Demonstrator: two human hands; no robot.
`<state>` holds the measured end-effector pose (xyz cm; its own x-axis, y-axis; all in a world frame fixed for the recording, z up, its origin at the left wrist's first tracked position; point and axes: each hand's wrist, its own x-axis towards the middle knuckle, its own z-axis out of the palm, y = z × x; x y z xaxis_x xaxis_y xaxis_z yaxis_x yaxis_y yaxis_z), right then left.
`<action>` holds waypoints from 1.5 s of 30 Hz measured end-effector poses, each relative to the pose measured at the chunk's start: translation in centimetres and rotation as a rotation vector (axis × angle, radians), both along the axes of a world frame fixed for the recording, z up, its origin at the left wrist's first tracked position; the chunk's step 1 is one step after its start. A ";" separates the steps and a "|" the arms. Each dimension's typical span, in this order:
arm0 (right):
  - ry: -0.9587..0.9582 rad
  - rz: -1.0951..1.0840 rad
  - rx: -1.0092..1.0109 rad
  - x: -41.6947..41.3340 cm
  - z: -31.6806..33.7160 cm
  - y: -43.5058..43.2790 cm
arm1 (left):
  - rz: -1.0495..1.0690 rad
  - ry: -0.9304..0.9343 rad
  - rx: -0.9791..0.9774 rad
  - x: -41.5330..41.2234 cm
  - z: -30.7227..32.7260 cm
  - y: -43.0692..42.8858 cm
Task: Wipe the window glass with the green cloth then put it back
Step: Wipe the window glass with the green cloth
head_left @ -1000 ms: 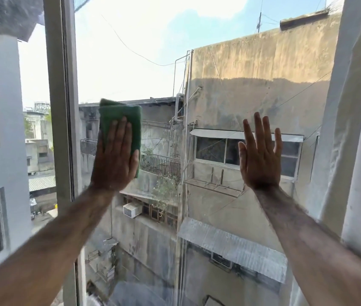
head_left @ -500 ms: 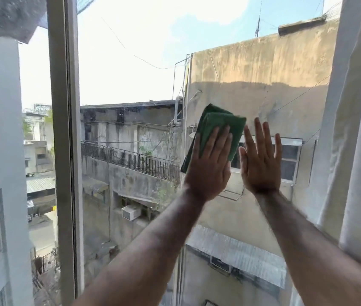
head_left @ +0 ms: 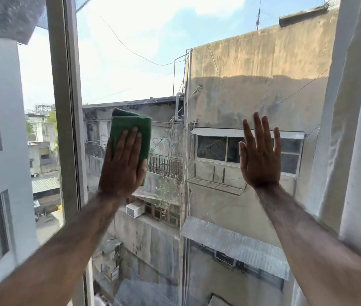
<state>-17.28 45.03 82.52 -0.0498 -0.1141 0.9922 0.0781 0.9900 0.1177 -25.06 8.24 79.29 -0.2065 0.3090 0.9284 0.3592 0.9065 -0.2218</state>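
Note:
A folded green cloth [head_left: 133,129] is pressed flat against the window glass [head_left: 197,96] at mid height, left of centre. My left hand [head_left: 123,166] lies palm-down over its lower part, fingers straight, holding it to the pane. My right hand [head_left: 260,155] is spread flat on the same pane further right, fingers apart, with nothing in it. Both forearms reach up from the bottom corners.
A grey vertical window frame [head_left: 64,107] stands just left of the cloth. A white curtain [head_left: 360,129] hangs along the right edge, close to my right forearm. Outside, beyond the glass, are concrete buildings and a street far below.
My left hand slid the cloth right until it was next to my right hand, then back left toward the frame. My right hand stayed in place on the glass.

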 end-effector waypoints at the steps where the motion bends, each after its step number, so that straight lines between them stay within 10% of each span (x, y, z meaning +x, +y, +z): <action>1: 0.002 -0.001 -0.001 0.0 0.0 0.0 | 0.005 -0.015 0.102 -0.2 1.9 0.0; 7: 0.005 0.006 -0.005 -0.3 -0.2 0.2 | -0.041 -0.038 0.650 0.6 12.9 8.7; 20: -0.033 -0.006 0.000 -0.2 -0.1 0.5 | -0.236 0.068 -0.180 2.7 -3.9 16.8; 31: -0.006 -0.010 -0.001 -0.2 -0.1 0.3 | 0.008 -0.013 -0.019 -0.7 -2.5 -3.0; 38: 0.020 -0.005 0.009 -0.7 -0.2 0.3 | -0.044 0.018 0.543 -0.5 11.9 7.4; 45: 0.029 -0.008 0.020 -0.7 -0.1 0.7 | -0.260 0.153 0.200 2.3 8.1 19.0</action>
<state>-18.00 45.77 82.38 -0.0218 -0.1333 0.9908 0.0898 0.9868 0.1347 -22.77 27.25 87.38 0.0010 0.1416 0.9899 0.5603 0.8199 -0.1179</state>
